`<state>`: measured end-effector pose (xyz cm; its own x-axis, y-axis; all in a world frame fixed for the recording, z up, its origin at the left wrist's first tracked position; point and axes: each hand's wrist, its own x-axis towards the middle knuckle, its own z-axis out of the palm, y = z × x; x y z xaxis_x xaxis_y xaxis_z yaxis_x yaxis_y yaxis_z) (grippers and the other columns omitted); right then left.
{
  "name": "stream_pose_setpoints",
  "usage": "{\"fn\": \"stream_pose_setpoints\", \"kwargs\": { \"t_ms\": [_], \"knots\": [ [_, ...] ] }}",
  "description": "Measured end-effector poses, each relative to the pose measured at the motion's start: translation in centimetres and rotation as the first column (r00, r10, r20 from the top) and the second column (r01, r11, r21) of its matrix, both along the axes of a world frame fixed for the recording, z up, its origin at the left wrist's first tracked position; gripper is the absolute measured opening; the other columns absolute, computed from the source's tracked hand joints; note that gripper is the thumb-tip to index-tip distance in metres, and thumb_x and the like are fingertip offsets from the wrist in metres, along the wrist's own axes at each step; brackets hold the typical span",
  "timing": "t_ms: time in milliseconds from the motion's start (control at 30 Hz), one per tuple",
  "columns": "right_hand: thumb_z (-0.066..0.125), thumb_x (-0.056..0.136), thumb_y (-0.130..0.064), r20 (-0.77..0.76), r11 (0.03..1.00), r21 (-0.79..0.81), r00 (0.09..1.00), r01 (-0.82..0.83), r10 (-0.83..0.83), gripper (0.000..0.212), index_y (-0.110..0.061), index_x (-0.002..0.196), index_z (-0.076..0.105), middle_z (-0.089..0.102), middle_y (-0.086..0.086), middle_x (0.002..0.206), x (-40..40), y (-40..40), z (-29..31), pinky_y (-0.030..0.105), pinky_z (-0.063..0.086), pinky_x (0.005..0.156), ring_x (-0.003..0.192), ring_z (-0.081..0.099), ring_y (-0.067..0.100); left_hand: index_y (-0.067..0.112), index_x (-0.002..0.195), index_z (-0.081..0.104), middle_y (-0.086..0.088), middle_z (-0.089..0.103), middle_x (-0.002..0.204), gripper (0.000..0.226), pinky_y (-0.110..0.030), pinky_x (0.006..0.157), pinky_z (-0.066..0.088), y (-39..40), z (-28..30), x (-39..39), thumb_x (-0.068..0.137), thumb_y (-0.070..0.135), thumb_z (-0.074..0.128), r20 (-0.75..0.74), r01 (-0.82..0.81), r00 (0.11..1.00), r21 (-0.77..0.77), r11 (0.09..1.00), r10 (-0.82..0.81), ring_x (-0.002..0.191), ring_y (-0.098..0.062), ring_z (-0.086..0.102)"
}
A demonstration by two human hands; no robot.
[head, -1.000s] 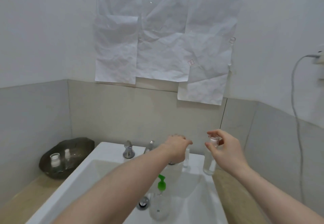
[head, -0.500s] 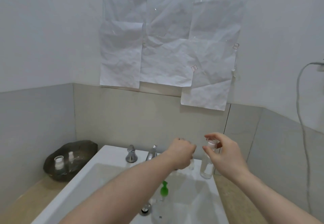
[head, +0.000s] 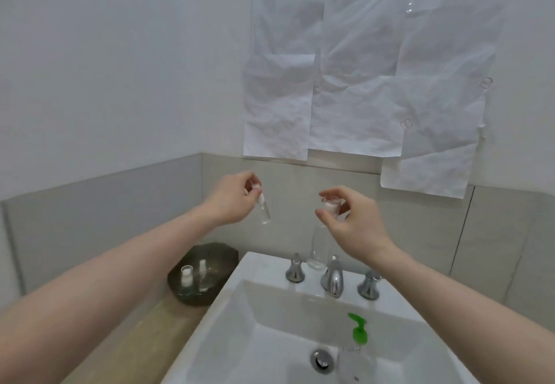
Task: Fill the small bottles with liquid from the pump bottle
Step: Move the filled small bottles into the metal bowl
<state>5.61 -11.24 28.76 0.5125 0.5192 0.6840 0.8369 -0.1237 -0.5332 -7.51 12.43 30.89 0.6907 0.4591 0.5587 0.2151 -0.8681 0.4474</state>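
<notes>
The left hand (head: 231, 200) has its grip closed on the top of a small clear vial (head: 265, 211), pinched between thumb and fingertips so the vial hangs down, slightly tilted, in the air above and to the left of the faucet (head: 334, 278). The right hand (head: 354, 221) pinches the white neck of a taller clear bottle (head: 318, 245), its grip closed around the top; this bottle hangs upright, its base just above the left tap handle (head: 295, 271) and close beside the faucet. Whether the base touches the sink (head: 240, 308) rim cannot be told.

In the basin below the faucet, just right of the drain (head: 322, 361), stands the pump bottle (head: 357, 353), clear with a green pump head. The right tap handle (head: 369, 286) stands on the far side of the faucet. Left of the sink, on the counter (head: 144, 335), a dark dish (head: 207, 272) holds two more small bottles (head: 193, 275), both upright. Crumpled white paper sheets (head: 360, 83) cover the wall above the faucet.
</notes>
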Motion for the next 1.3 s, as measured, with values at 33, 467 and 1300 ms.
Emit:
{"fn": "stream_pose_setpoints", "kwargs": {
  "t_ms": [33, 467, 1300],
  "knots": [
    [0.082, 0.085, -0.023, -0.002, 1.0, 0.001, 1.0, -0.02, 0.02, 0.025, -0.028, 0.107, 0.073, 0.072, -0.017, 0.101, -0.5, 1.7, -0.1, 0.01, 0.044, 0.07, 0.081, 0.064, -0.004, 0.017, 0.111, 0.068, -0.001, 0.069, 0.102, 0.017, -0.031, 0.08, 0.047, 1.6, -0.5, -0.9, 0.102, 0.026, 0.056, -0.015, -0.038, 0.999, -0.01, 0.999, 0.038, 0.09, -0.02, 0.063],
    [0.075, 0.093, -0.023, -0.097, 0.964, -0.23, 0.989, -0.132, 0.112, 0.029, -0.025, 0.122, 0.068, 0.069, -0.006, 0.123, -2.8, 19.0, -5.2, 0.037, 0.055, 0.099, 0.11, 0.063, 0.013, 0.03, 0.089, 0.059, 0.001, 0.073, 0.104, 0.008, -0.036, 0.086, 0.055, 16.7, -9.8, -2.5, 0.097, 0.03, 0.056, -0.32, -0.382, 0.874, 0.008, 0.924, 0.365, 0.097, -0.026, 0.067],
    [0.065, 0.095, -0.008, -0.072, 0.79, -0.609, 0.997, -0.064, 0.026, 0.037, -0.019, 0.13, 0.064, 0.067, 0.004, 0.13, -1.6, 30.6, -16.5, 0.037, 0.054, 0.098, 0.117, 0.064, 0.029, 0.026, 0.113, 0.067, -0.002, 0.069, 0.116, 0.017, -0.036, 0.089, 0.057, 21.7, -20.0, 2.4, 0.097, 0.03, 0.063, -0.612, -0.359, 0.701, 0.141, 0.923, 0.366, 0.105, -0.024, 0.067]
  ]
}}
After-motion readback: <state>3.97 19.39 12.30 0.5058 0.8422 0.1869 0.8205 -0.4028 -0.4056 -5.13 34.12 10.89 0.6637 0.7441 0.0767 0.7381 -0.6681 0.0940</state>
